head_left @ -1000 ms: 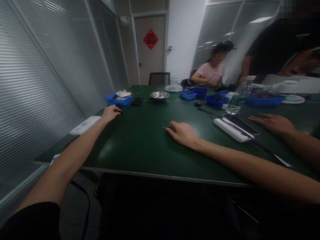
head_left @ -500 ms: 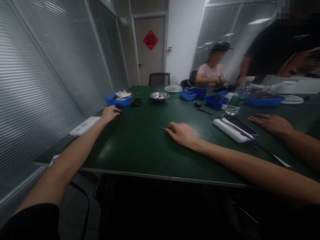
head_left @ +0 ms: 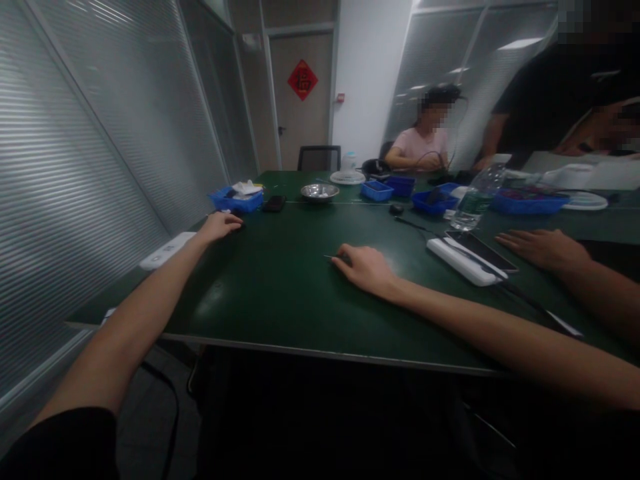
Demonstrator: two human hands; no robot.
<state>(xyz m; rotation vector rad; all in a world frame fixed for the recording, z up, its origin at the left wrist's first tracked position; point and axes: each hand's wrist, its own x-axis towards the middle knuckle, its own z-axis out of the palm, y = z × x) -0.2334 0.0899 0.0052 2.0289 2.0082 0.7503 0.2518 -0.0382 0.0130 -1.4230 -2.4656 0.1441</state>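
My left hand (head_left: 219, 227) rests on the green table (head_left: 280, 287) at the left, just in front of a blue basket (head_left: 240, 202) with white tissue in it. Its fingers are bent around something small and dark that I cannot make out. Nearer the middle of the table lies my right hand (head_left: 364, 268), fingers curled together. A thin, light, pointed piece sticks out to the left from between them; the rest of it is hidden in the hand. Beyond both hands are a black phone (head_left: 275, 203) and a shiny metal bowl (head_left: 319, 193).
To the right are a white power strip (head_left: 463, 263) with a black cable, a dark tablet (head_left: 483, 251), a plastic bottle (head_left: 477, 197) and another person's hand (head_left: 545, 248). Blue trays (head_left: 377, 191) stand farther back. Two more people are behind the table.
The other person's hand at the right has shifted slightly, its fingers now closer together. The seated person's hands at the back have moved a little. My hands look almost unchanged.
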